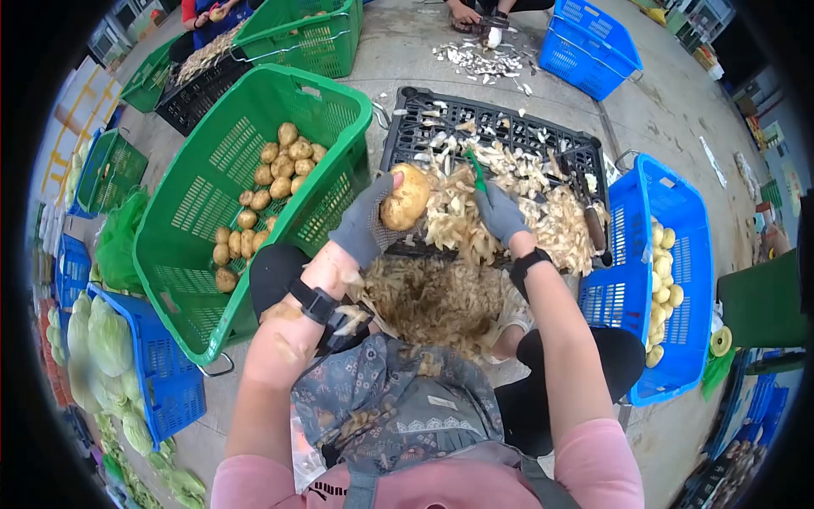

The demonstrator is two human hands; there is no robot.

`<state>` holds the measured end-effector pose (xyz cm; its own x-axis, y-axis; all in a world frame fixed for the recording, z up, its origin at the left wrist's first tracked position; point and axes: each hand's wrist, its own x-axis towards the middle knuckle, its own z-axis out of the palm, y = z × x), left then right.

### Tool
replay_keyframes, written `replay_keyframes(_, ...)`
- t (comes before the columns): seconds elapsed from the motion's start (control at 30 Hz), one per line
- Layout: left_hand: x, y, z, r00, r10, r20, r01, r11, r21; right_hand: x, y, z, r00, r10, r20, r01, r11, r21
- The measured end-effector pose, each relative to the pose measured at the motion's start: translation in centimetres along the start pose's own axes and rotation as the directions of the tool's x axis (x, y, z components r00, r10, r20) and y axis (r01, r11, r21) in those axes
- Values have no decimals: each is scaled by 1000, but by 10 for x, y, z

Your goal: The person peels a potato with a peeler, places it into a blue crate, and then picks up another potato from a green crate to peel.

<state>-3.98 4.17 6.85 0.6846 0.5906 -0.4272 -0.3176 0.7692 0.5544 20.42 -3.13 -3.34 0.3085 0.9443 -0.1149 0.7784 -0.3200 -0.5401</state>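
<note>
Head view, one frame logged from my station. Left hand (360, 225): grey glove, fingers grasping a potato (405, 197), thumb laid along its upper left side; I cannot see the fingers behind it. Potato position: in the left hand, over the near left part of the black crate (409, 127), right of the green basket (174, 254). Right hand (502, 214): grey glove, fingers closed around the lower end of a green tool (477, 174), which points up and slightly left, toward the far side of the crate. I read the tool and the potato as apart, with peels (462, 204) visible between them. Working end of the tool is too small for me to make out.

Surroundings: peels are spread across much of the crate; a darker heap (432, 297) lies on the near side of it, between the legs. A brown handle (595, 229) rests at the crate's right edge. Green basket, left, contains potatoes with brown skins (282, 170). Blue basket (688, 339), right, contains pale yellow potatoes (660, 293). I note a black band (527, 261) on the right wrist and a black strap (314, 301) on the left forearm, scraps of peel beside it. Patterned apron (373, 373) below, also flecked with peel. Far side, top centre: a co-worker's hands (465, 13) above white scraps (483, 61) on the floor.
</note>
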Motion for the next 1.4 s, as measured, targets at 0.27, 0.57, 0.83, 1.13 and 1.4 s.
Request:
replay_keyframes(0.27, 19, -12, -12, 990, -28, 138, 44, 992, -119, -87, 6, -6, 945, -186, 269, 155, 979, 133)
replay_keyframes(0.57, 4, -26, 5, 914, -189, 359, 216, 976, -38, -146, -79, -102, 996, -76, -54, 85, 977, 197)
replay_keyframes(0.83, 25, -41, 10, 955, -277, 108, 238, 930, 282, -118, -50, -27, 996, -20, -89, 75, 732, 677)
replay_keyframes(1.13, 55, -56, -15, 988, 9, 157, -146, 414, 898, -82, -20, 30, 985, 167, -32, -117, 799, 590)
replay_keyframes(1.4, 57, -61, -37, 974, 175, 145, -152, 27, 988, -85, -29, 20, 973, 230, 10, -211, 874, 438)
